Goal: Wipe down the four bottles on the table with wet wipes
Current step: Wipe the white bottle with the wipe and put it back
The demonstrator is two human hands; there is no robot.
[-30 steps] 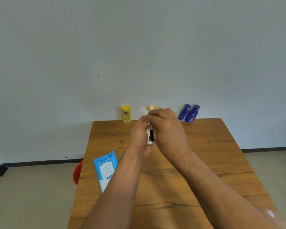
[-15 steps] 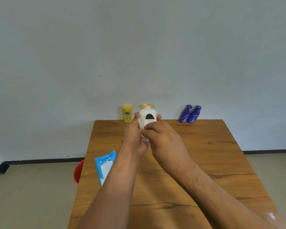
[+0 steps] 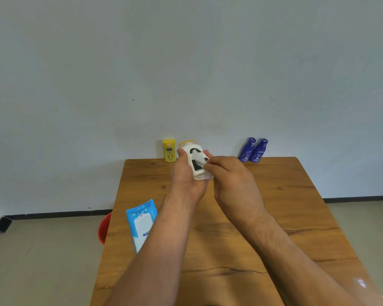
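My left hand [image 3: 186, 180] grips a white bottle [image 3: 197, 168] with a yellow cap and a black label, held up above the far middle of the wooden table [image 3: 296, 206]. My right hand [image 3: 232, 180] pinches a white wet wipe [image 3: 199, 159] against the bottle's front. A small yellow bottle [image 3: 169, 150] stands at the table's far edge to the left. Two blue bottles [image 3: 253, 150] lean side by side at the far edge to the right.
A blue and white pack of wet wipes [image 3: 140, 221] lies near the table's left edge, partly under my left forearm. A red bin [image 3: 103, 228] sits on the floor beside the table's left side. A pale wall rises behind the table.
The bottle has turned so its label faces me more fully. My right hand has shifted to the right and slid the wipe over the bottle's front.
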